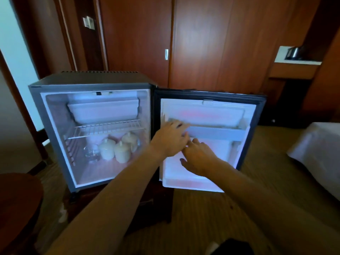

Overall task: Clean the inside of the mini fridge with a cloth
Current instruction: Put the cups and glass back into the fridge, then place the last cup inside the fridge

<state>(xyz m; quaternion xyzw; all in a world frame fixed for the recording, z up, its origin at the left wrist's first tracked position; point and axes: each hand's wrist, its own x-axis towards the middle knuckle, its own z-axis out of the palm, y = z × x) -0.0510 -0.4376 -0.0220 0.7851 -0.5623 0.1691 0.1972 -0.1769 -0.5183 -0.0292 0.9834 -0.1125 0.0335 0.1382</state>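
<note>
Both hands touch the open white-lined (lit) mini fridge door.

The mini fridge is stood on the floor with its door swung fully open to the right. The white interior is lit, and a wire shelf is fitted across its middle.
</note>
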